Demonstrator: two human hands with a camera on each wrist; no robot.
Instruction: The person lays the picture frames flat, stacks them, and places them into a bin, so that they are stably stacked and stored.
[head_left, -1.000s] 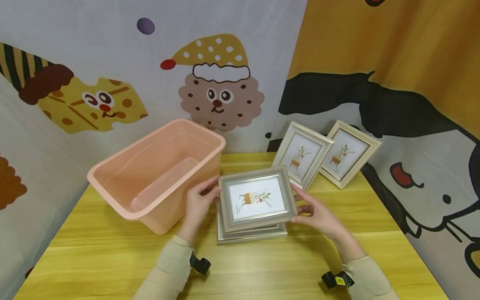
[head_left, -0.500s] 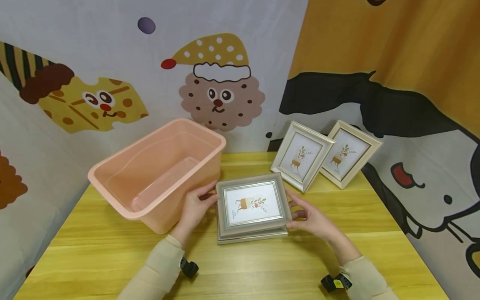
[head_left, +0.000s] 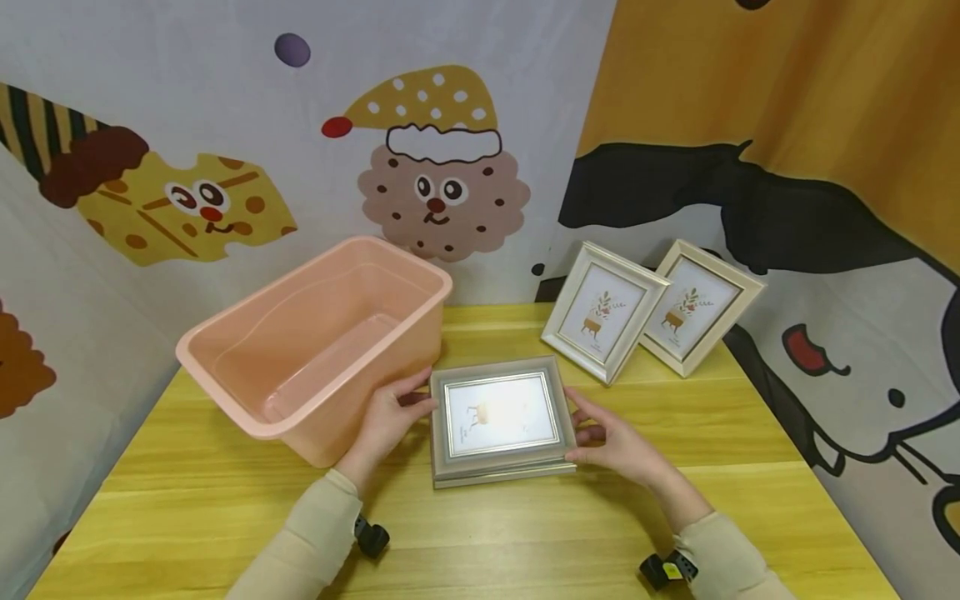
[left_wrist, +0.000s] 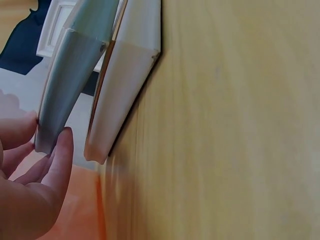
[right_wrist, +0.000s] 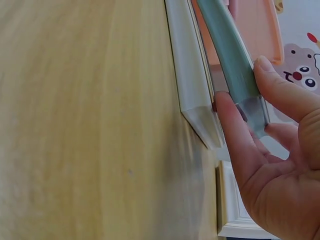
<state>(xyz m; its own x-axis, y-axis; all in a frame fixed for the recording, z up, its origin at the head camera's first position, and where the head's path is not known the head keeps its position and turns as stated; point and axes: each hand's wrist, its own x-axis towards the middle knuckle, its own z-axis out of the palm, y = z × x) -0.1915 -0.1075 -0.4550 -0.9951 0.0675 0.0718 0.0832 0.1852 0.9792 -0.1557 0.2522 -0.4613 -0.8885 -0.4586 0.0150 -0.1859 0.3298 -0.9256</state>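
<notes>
Between both hands is a grey-green picture frame, lying face up with glare on its glass. Pinching its left end is my left hand; at the opposite end my right hand holds it between thumb and fingers. Directly beneath lies a pale silver picture frame, mostly covered. A narrow gap separates the held frame from the lower frame in the left wrist view. The right wrist view likewise has the held frame apart from the lower one.
A pink plastic tub stands left of the stack, close to my left hand. Behind to the right, a silver-white picture frame and a cream one stand propped up and overlapping. A printed cloth hangs behind the wooden table.
Both hands have lowered the grey-green frame toward me and slightly left, bringing it closer over the pale silver one. The tub and the propped frames have stayed put.
</notes>
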